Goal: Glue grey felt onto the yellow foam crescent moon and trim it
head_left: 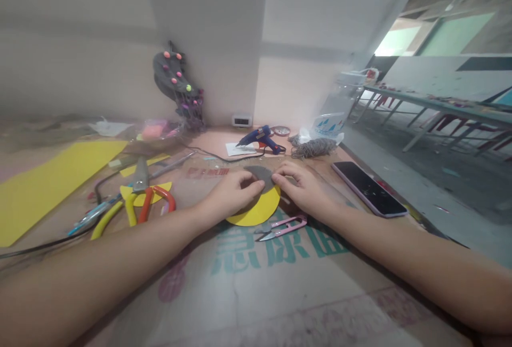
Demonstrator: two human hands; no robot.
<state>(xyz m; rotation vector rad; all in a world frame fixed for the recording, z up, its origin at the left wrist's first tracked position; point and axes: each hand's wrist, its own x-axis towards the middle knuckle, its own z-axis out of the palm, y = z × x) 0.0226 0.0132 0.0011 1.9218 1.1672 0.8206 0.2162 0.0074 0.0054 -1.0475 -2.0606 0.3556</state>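
Between my hands is a round yellow disc point(256, 211) with a dark grey piece point(262, 175), perhaps felt, covering its far part. My left hand point(236, 192) grips the left edge of the grey piece, thumb on top and the other fingers curled. On the right edge my right hand point(298, 184) does the same with thumb and bent fingers. The undersides of both hands are hidden. Close in front of the disc lie pink-handled thread snips point(282, 227), blades pointing left.
Left lie scissors with yellow and orange handles point(148, 198), pens point(96, 216) and a yellow sheet point(60, 184). Behind are a blue glue gun point(260, 138), grey yarn point(316, 147), a small clock-like display point(241, 121) and a decorated grey shape point(176, 80). A phone point(368, 187) lies right.
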